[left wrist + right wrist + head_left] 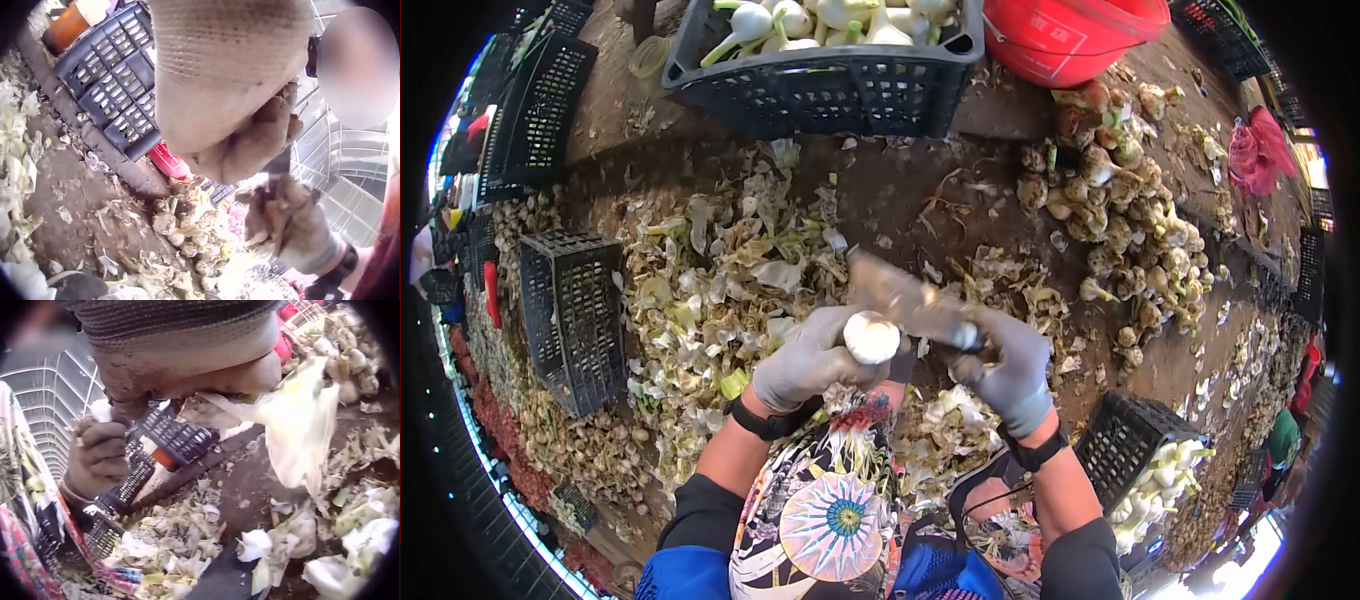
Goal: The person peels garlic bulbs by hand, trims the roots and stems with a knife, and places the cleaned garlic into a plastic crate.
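In the head view, my gloved left hand (810,358) grips a peeled white garlic bulb (871,338), its round base facing up. My gloved right hand (1012,368) is curled round the handle of a broad-bladed knife (900,297), which is blurred and slants up and left just above the bulb. A large pale garlic skin (301,428) hangs beside the right hand (187,369) in the right wrist view. That view also shows the left hand (100,456) with curled fingers. Loose garlic peelings (740,265) lie heaped on the ground below both hands.
A black crate (820,90) of trimmed garlic stands ahead, beside a red bucket (1065,40). Unpeeled garlic bulbs (1135,235) are piled at the right. Another black crate (570,320) stands at the left, and a tipped crate (1125,445) with garlic lies near my right elbow.
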Motion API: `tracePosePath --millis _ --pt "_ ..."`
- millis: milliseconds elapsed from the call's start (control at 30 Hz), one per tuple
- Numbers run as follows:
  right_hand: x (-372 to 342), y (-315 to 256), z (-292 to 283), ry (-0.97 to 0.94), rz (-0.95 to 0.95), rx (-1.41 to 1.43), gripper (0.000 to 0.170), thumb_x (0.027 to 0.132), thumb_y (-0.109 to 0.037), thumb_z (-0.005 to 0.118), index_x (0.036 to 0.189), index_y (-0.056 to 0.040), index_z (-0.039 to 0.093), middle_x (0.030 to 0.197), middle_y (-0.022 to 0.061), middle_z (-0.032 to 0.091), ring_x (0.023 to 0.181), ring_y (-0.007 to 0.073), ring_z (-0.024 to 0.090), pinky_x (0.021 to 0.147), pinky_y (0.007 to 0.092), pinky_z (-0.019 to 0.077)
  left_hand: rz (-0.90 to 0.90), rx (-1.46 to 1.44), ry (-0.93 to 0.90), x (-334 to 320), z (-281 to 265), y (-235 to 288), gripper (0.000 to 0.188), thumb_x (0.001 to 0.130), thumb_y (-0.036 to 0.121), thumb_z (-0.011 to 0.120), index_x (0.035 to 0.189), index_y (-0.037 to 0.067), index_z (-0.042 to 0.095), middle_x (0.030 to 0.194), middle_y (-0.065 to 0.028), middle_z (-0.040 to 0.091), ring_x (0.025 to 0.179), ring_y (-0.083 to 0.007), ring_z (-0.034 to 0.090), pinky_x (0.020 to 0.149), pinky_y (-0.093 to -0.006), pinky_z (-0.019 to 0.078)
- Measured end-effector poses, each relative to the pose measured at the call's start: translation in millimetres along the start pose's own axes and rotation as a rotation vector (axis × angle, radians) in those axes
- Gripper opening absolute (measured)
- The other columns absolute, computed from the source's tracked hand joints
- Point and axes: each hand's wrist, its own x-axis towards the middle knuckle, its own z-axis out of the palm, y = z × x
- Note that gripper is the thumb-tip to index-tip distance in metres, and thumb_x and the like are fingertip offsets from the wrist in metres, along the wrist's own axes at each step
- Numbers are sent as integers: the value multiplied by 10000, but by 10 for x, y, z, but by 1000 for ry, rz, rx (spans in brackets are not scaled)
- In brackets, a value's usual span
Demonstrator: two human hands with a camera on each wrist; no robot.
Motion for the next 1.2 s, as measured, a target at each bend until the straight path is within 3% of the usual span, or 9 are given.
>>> tracePosePath --millis 67,167,233,267,367,600,700,867,1200 --pt "61 -233 -68 -151 -142 56 509 641 -354 836 1047 -91 676 697 66 625 599 271 616 545 358 479 497 384 1 145 -63 -106 465 803 86 693 1240 -16 572 1118 -89 647 898 -137 629 696 -270 501" --pt "64 -320 -66 -140 -241 -1 552 626 -354 844 1086 -117 654 675 53 595 590 258 598 533 371 452 539 245 31 145 -57 -150 473 830 171 725 1235 -20 572 1110 -75 657 929 -149 631 752 -297 510" --pt "34 -230 -27 -88 -245 -34 548 670 -353 838 1123 -106 655 712 68 626 625 272 618 564 369 473 812 1169 132 132 -100 -152 389 845 194 716 1166 -2 617 1088 -70 672 939 -140 635 815 -307 508" --pt "-29 -89 36 -88 -246 -35 548 670 -353 838 1123 -106 655 712 68 626 625 272 618 564 369 473 116 602 128 30 33 79 306 844 137 703 1120 22 640 1048 -62 681 959 -120 637 832 -294 504" --pt "-243 306 76 -146 585 -33 568 716 -295 823 1222 -108 646 871 131 703 753 319 671 670 381 521 201 518 167 66 169 119 336 804 32 705 1132 37 631 1022 -53 687 968 -109 635 855 -272 497" --pt "-811 836 156 39 637 -405 450 734 -161 715 1171 -80 646 982 174 682 885 376 654 744 436 517 334 60 337 293 283 326 506 799 -74 643 1282 17 524 1064 -68 651 768 -132 635 700 -253 527" --pt "-1001 1026 88 -44 494 -485 355 718 -122 681 1066 -52 668 1041 187 665 960 392 626 788 458 505 773 116 273 572 254 1024 642 1029 522 385 1377 -16 424 939 -103 671 575 -99 534 497 -229 431" --pt "-560 1198 -127 162 198 -275 286 778 -62 629 1061 -45 670 1145 192 634 1038 388 604 890 457 493 876 27 362 806 329 1471 531 1045 472 386 1215 -4 545 958 -127 666 657 -118 530 614 -258 445" --pt "1480 1286 214 75 614 -400 519 769 -62 628 1280 -86 542 1297 156 557 1119 385 589 919 435 508 -27 -34 249 1007 372 -25 427 1009 385 535 1176 -7 563 949 -70 647 721 -119 621 681 -256 507"
